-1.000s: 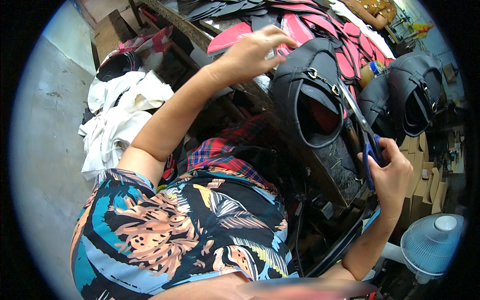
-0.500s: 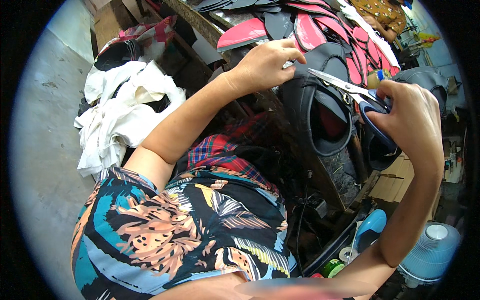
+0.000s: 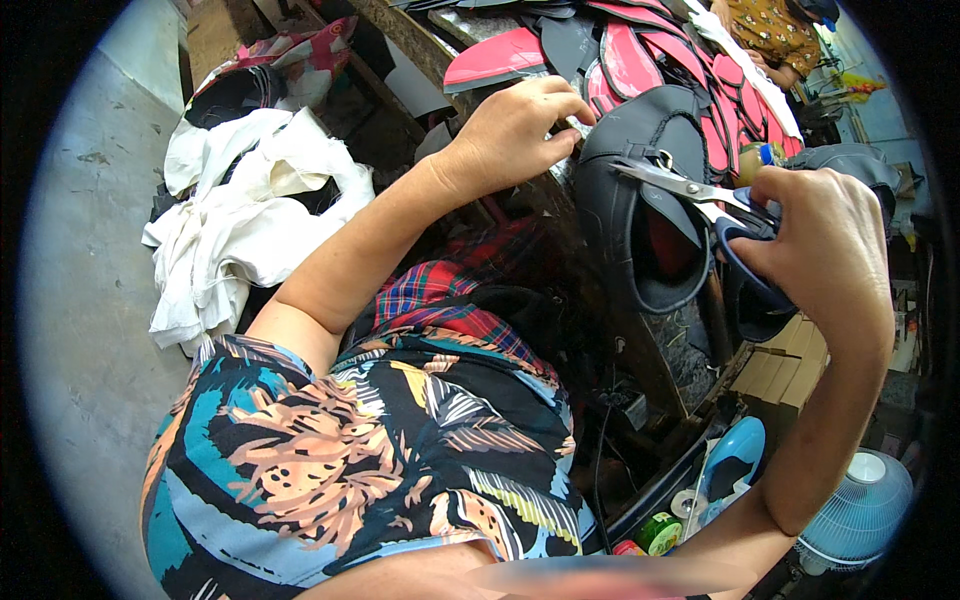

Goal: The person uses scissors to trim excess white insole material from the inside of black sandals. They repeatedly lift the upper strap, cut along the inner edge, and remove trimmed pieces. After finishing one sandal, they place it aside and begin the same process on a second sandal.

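Note:
A pair of scissors (image 3: 690, 186) with dark blue handles is held in my right hand (image 3: 830, 240). Its silver blades point left across the upper part of a black shoe (image 3: 606, 215), which rests on the workbench with its opening toward me. My left hand (image 3: 510, 135) hovers just left of the shoe's far end. Those fingers are curled with the thumb drawn toward them; whatever they pinch, if anything, is too small to make out. Behind the shoe lie pink and black sole-shaped pieces (image 3: 630, 68) in an overlapping pile.
White cloth (image 3: 255, 210) is heaped at the left near a pink-and-white bag (image 3: 310, 60). Another dark shoe (image 3: 850, 165) and a blue-capped jar (image 3: 758, 158) stand beyond my right hand. A blue fan (image 3: 860, 510) is at lower right. Another person's patterned sleeve (image 3: 765, 30) shows at far right.
The scissor tips have dropped lower over the shoe, near its buckle. My left hand has shifted slightly left, away from the shoe. The whole view has moved a little.

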Demonstrator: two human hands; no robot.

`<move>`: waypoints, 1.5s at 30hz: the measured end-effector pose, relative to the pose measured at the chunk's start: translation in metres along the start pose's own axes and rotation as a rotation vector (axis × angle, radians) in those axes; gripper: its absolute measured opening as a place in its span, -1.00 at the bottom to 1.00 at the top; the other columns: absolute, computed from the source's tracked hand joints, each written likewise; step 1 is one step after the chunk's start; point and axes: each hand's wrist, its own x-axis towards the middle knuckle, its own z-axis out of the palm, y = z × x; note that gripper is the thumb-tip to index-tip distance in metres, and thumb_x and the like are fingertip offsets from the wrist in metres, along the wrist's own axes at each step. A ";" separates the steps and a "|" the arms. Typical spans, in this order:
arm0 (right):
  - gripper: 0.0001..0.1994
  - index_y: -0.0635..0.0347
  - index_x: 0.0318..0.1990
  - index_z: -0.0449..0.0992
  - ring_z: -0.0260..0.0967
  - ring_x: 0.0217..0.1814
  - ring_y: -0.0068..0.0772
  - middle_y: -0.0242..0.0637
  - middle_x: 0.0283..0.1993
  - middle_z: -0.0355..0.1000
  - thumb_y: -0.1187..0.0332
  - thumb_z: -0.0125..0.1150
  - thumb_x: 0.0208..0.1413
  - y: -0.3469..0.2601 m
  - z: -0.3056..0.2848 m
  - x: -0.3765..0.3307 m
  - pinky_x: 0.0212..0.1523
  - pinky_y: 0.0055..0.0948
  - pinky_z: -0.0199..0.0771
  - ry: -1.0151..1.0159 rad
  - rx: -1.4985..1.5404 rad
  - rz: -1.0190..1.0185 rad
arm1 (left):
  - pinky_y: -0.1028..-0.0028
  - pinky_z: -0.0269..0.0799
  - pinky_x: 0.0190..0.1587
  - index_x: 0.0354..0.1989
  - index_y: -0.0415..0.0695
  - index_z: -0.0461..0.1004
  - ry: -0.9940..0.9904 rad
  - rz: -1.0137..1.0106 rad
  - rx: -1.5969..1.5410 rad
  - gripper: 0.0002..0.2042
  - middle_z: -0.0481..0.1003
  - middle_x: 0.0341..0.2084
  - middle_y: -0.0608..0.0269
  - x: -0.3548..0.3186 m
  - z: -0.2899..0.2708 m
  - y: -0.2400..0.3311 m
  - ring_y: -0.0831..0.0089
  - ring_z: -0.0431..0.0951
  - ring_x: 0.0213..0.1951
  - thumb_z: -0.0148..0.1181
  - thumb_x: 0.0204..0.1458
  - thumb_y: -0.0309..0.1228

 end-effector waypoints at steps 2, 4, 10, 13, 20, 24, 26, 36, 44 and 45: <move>-0.68 0.18 -0.30 0.67 0.58 -0.30 -0.10 -0.07 -0.40 0.58 0.29 0.52 -0.29 -0.003 0.005 0.003 -0.17 -0.24 0.52 -0.011 -0.007 -0.020 | 0.39 0.53 -0.03 -0.13 -0.22 0.57 -0.016 0.020 0.003 -0.79 0.54 -0.20 0.12 -0.001 0.000 0.001 0.23 0.61 -0.14 0.27 0.02 -0.56; -0.68 0.18 -0.28 0.68 0.60 -0.28 -0.12 -0.08 -0.37 0.59 0.31 0.52 -0.28 -0.004 0.005 0.000 -0.16 -0.24 0.53 0.033 -0.034 -0.046 | 0.37 0.52 -0.01 -0.13 -0.21 0.57 -0.032 0.030 0.004 -0.78 0.55 -0.19 0.12 -0.002 0.001 0.003 0.20 0.60 -0.11 0.29 0.02 -0.54; -0.66 0.20 -0.29 0.68 0.60 -0.28 -0.16 -0.09 -0.37 0.60 0.29 0.54 -0.31 0.002 -0.003 -0.005 -0.14 -0.25 0.53 0.036 -0.037 0.084 | 0.28 0.50 0.00 -0.20 -0.15 0.60 -0.014 0.074 -0.001 -0.81 0.54 -0.20 0.14 -0.003 0.012 0.008 0.14 0.57 -0.11 0.31 0.00 -0.41; -0.65 0.19 -0.28 0.68 0.59 -0.28 -0.18 -0.11 -0.37 0.60 0.29 0.55 -0.31 0.000 -0.003 -0.004 -0.13 -0.25 0.52 0.026 -0.057 0.044 | 0.31 0.50 -0.01 -0.19 -0.16 0.58 0.002 0.070 0.013 -0.81 0.54 -0.20 0.13 -0.001 0.019 0.012 0.14 0.58 -0.11 0.34 0.01 -0.45; -0.66 0.15 -0.26 0.69 0.59 -0.26 -0.19 -0.14 -0.38 0.60 0.29 0.55 -0.28 -0.008 0.001 0.000 -0.12 -0.26 0.51 -0.047 -0.112 0.042 | 0.25 0.52 -0.10 -0.31 -0.08 0.60 0.045 0.087 0.107 -0.89 0.52 -0.30 0.20 0.012 0.027 0.017 0.19 0.57 -0.17 0.28 -0.01 -0.38; -0.66 0.15 -0.25 0.69 0.59 -0.28 -0.20 -0.14 -0.39 0.60 0.29 0.56 -0.27 -0.010 -0.002 -0.003 -0.14 -0.25 0.51 -0.045 -0.124 0.051 | 0.28 0.52 -0.11 -0.28 -0.07 0.57 0.066 0.150 0.155 -0.87 0.53 -0.26 0.24 0.014 0.025 0.020 0.20 0.57 -0.15 0.31 -0.03 -0.44; -0.66 0.14 -0.25 0.69 0.58 -0.29 -0.19 -0.14 -0.40 0.60 0.29 0.56 -0.27 -0.011 -0.004 -0.006 -0.14 -0.25 0.51 -0.039 -0.149 0.022 | 0.29 0.53 -0.14 -0.34 -0.06 0.58 0.101 0.189 0.190 -0.91 0.52 -0.31 0.25 0.014 0.024 0.022 0.23 0.57 -0.19 0.28 -0.04 -0.42; -0.68 0.12 -0.30 0.65 0.55 -0.29 -0.16 -0.17 -0.40 0.57 0.29 0.56 -0.28 -0.006 0.006 -0.008 -0.17 -0.21 0.49 0.044 -0.195 -0.120 | 0.30 0.54 -0.18 -0.41 -0.07 0.55 0.097 0.219 0.335 -0.94 0.52 -0.35 0.27 0.015 0.022 0.028 0.25 0.57 -0.22 0.25 -0.04 -0.39; -0.63 0.16 -0.26 0.66 0.54 -0.32 -0.19 -0.15 -0.43 0.54 0.30 0.58 -0.32 0.002 -0.006 -0.019 -0.18 -0.24 0.48 0.033 -0.091 0.030 | 0.29 0.51 -0.08 -0.33 -0.10 0.54 0.029 0.178 0.213 -0.90 0.52 -0.22 0.26 0.006 0.012 0.022 0.21 0.55 -0.14 0.28 -0.01 -0.42; -0.63 0.16 -0.26 0.66 0.54 -0.31 -0.19 -0.14 -0.43 0.54 0.30 0.58 -0.32 -0.001 -0.003 -0.018 -0.17 -0.24 0.47 0.013 -0.103 0.031 | 0.30 0.51 -0.08 -0.33 -0.10 0.54 0.009 0.171 0.226 -0.90 0.52 -0.22 0.27 0.005 0.013 0.023 0.21 0.55 -0.14 0.28 -0.01 -0.42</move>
